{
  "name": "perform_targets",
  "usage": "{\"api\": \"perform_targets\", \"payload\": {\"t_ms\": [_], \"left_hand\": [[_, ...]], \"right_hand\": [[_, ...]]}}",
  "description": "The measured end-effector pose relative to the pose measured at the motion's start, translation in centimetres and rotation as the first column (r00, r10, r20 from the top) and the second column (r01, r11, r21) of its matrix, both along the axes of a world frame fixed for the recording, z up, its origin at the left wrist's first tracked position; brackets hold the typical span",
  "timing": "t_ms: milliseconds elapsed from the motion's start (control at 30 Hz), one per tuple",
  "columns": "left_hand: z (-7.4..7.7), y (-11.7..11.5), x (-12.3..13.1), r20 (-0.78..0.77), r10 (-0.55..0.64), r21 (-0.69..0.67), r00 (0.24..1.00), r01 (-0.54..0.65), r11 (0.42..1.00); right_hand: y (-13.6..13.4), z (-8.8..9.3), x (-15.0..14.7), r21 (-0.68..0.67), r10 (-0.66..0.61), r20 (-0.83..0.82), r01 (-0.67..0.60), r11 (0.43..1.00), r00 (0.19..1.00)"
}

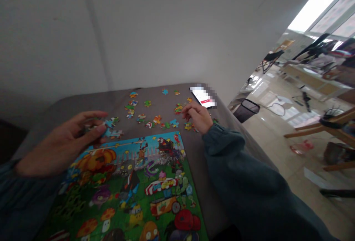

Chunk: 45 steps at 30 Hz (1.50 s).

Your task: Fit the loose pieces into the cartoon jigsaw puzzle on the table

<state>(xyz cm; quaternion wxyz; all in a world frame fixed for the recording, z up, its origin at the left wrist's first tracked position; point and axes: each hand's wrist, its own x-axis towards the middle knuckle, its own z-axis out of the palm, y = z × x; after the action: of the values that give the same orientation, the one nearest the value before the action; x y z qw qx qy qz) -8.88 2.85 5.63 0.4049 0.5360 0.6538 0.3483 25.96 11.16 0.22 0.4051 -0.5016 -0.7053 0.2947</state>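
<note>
My left hand is at the upper left corner of a colourful cartoon picture sheet, thumb and fingers curled around what look like jigsaw puzzle pieces. Just past its fingertips lie blue and white puzzle pieces. Over on the right, my right hand is low above the table with its fingers bent together beside a green and yellow puzzle piece. Whether those fingers hold a piece cannot be made out. More loose pieces, such as an orange puzzle piece, are scattered between my hands.
A grey cloth covers the table, which stands against a white wall. A lit phone lies at the back right edge. On the floor beyond are a dark mesh bin and wooden furniture.
</note>
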Motion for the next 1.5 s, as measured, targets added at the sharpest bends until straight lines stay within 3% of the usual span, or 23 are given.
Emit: {"api": "perform_targets", "payload": {"t_ms": [100, 233, 433, 600, 667, 733, 800, 900, 967, 1233, 1500], "left_hand": [[-1.0, -2.4, 1.5, 0.333, 0.091, -0.241, 0.939, -0.009, 0.971], [-1.8, -3.0, 2.1, 0.451, 0.257, -0.434, 0.855, -0.041, 0.900], [-2.3, -2.8, 1.9, 0.444, 0.290, -0.377, 0.848, -0.117, 0.919], [-2.2, -3.2, 2.3, 0.443, 0.282, -0.386, 0.851, -0.102, 0.917], [-2.3, -3.3, 2.3, 0.438, 0.267, -0.386, 0.858, -0.089, 0.918], [-2.4, -3.3, 2.3, 0.427, 0.255, -0.385, 0.868, -0.080, 0.920], [-2.5, -3.3, 2.3, 0.412, 0.244, -0.378, 0.878, -0.079, 0.922], [-2.7, -3.2, 2.5, 0.385, 0.233, -0.357, 0.893, -0.089, 0.930], [-2.9, -3.1, 2.5, 0.382, 0.220, -0.346, 0.898, -0.082, 0.935], [-3.3, -3.1, 2.1, 0.396, 0.194, -0.343, 0.898, -0.052, 0.938], [-3.5, -3.4, 2.2, 0.377, 0.107, -0.276, 0.920, 0.002, 0.961]], "right_hand": [[3.4, -0.7, 2.7, 0.047, -0.167, 0.086, 0.163, 0.986, 0.982], [4.8, -1.5, 3.3, 0.118, -0.223, 0.228, 0.200, 0.973, 0.948], [4.6, -1.4, 2.7, 0.086, -0.123, 0.382, 0.098, 0.991, 0.916], [3.8, 0.7, 3.9, 0.025, -0.119, 0.393, 0.118, 0.993, 0.912], [2.4, 1.7, 3.4, -0.015, -0.019, 0.388, 0.027, 1.000, 0.921], [0.6, 2.3, 2.1, -0.059, 0.159, 0.364, -0.148, 0.987, 0.918], [-1.3, 2.4, 0.4, -0.062, 0.472, 0.304, -0.478, 0.876, 0.827], [-3.2, 2.1, -1.6, -0.034, 0.646, 0.271, -0.663, 0.748, 0.714], [-3.7, 1.9, -2.3, -0.018, 0.665, 0.304, -0.694, 0.720, 0.682], [-3.7, 0.9, -2.9, -0.047, 0.627, 0.471, -0.693, 0.720, 0.620], [-4.1, 0.0, -3.8, -0.042, 0.603, 0.464, -0.664, 0.746, 0.649]]}}
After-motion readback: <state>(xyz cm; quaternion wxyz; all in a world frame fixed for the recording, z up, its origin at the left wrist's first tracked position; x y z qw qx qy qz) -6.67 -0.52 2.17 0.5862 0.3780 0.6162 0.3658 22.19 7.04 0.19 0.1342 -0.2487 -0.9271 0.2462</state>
